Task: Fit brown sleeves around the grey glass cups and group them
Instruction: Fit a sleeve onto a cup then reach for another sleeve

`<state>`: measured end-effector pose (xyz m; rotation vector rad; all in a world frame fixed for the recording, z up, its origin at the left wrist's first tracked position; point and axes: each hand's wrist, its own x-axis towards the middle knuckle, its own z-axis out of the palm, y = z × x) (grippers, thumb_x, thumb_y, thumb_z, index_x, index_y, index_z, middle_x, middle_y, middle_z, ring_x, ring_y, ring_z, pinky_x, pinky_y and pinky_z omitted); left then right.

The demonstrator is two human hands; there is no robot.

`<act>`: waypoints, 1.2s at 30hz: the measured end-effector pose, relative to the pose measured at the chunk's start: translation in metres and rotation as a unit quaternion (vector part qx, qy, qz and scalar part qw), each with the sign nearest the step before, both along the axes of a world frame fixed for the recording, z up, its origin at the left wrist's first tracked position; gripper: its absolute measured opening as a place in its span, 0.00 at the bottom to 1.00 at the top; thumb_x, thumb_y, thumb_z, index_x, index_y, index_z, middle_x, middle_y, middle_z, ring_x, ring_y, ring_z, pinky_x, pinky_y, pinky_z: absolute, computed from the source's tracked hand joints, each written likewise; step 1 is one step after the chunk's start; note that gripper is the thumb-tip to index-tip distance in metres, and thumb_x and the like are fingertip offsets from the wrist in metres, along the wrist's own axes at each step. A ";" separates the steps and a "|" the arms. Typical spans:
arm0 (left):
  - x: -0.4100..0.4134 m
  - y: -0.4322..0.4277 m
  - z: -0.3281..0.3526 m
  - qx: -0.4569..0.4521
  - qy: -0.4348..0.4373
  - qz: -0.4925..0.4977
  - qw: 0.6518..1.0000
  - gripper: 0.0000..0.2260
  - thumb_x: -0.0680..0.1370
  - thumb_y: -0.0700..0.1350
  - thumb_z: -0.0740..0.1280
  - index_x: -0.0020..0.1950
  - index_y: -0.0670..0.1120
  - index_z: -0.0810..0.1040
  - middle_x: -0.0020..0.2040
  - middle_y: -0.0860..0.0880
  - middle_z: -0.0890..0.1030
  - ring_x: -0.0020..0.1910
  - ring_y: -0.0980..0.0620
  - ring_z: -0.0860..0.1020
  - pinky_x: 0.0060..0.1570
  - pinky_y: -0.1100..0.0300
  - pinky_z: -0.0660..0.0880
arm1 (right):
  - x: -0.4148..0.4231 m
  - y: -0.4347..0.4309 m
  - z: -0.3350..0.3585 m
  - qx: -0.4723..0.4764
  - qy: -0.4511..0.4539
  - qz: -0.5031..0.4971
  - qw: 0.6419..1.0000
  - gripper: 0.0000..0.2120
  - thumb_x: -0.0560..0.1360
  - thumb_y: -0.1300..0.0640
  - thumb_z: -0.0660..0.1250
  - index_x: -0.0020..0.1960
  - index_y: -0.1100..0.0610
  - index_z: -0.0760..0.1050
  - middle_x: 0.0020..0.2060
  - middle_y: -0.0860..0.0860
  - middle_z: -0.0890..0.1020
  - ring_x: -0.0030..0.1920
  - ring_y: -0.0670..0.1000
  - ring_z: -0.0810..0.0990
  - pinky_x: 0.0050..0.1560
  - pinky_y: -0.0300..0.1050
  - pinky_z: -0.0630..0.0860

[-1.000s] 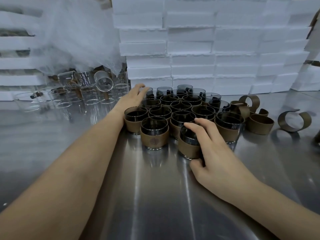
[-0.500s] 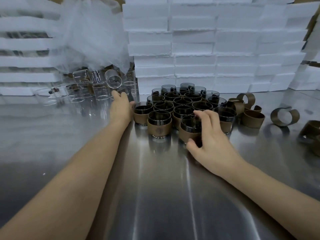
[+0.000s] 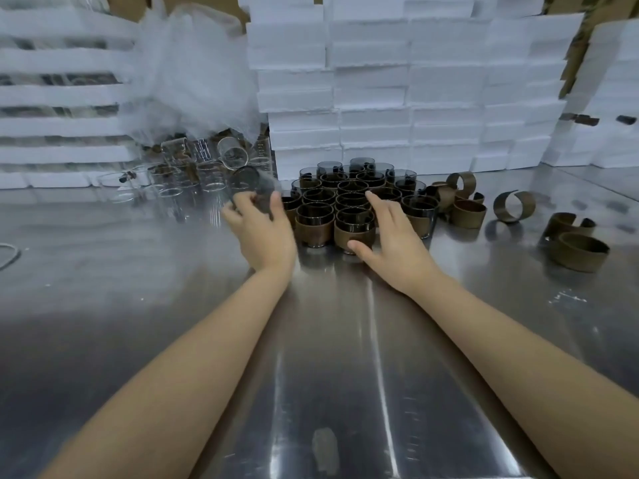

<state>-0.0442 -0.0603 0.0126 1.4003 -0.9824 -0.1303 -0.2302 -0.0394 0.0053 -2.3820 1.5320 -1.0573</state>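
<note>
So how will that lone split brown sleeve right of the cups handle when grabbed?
The split brown sleeve looks thin with a gap, so probably light and flexes when squeezed. On the shiny metal table it may slide.

- Smoky grey glass cups wrapped in brown band sleeves [image 3: 349, 202] are standing upright, packed rim to rim in a tight cluster on the counter [image 3: 328, 340].
- The front sleeved cup [image 3: 355, 229] is sitting at the cluster's near edge, with the right hand [image 3: 390, 236] touching its base by the thumb.
- A bare grey glass cup [image 3: 247, 183], blurred and tilted, is lying in the curled fingers of the left hand [image 3: 262, 233], just left of the cluster.
- Loose brown sleeves [image 3: 468, 212] are lying right of the cluster, among them an open C-shaped sleeve [image 3: 514, 206].
</note>
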 end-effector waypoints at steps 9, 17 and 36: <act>-0.040 0.009 -0.004 -0.126 -0.176 -0.265 0.940 0.31 0.70 0.51 0.74 0.70 0.51 0.67 0.58 0.61 0.66 0.61 0.61 0.71 0.61 0.59 0.75 | 0.005 -0.011 0.001 -0.051 -0.185 0.108 0.976 0.40 0.67 0.58 0.74 0.75 0.52 0.59 0.65 0.47 0.69 0.67 0.43 0.69 0.68 0.42 0.69; -0.042 0.017 -0.002 -0.099 -0.159 -0.397 0.898 0.32 0.74 0.51 0.72 0.75 0.47 0.64 0.67 0.56 0.70 0.67 0.66 0.69 0.66 0.61 0.71 | 0.003 -0.004 0.006 -0.066 -0.252 0.061 0.964 0.35 0.66 0.57 0.79 0.61 0.32 0.65 0.55 0.31 0.76 0.58 0.32 0.74 0.55 0.24 0.68; -0.050 0.026 0.005 -0.042 -0.041 -0.451 0.891 0.22 0.80 0.45 0.56 0.75 0.45 0.66 0.72 0.46 0.71 0.73 0.53 0.67 0.74 0.49 0.63 | -0.003 -0.005 0.009 -0.029 -0.256 0.049 0.965 0.36 0.63 0.61 0.81 0.66 0.50 0.69 0.53 0.38 0.77 0.56 0.38 0.76 0.58 0.31 0.71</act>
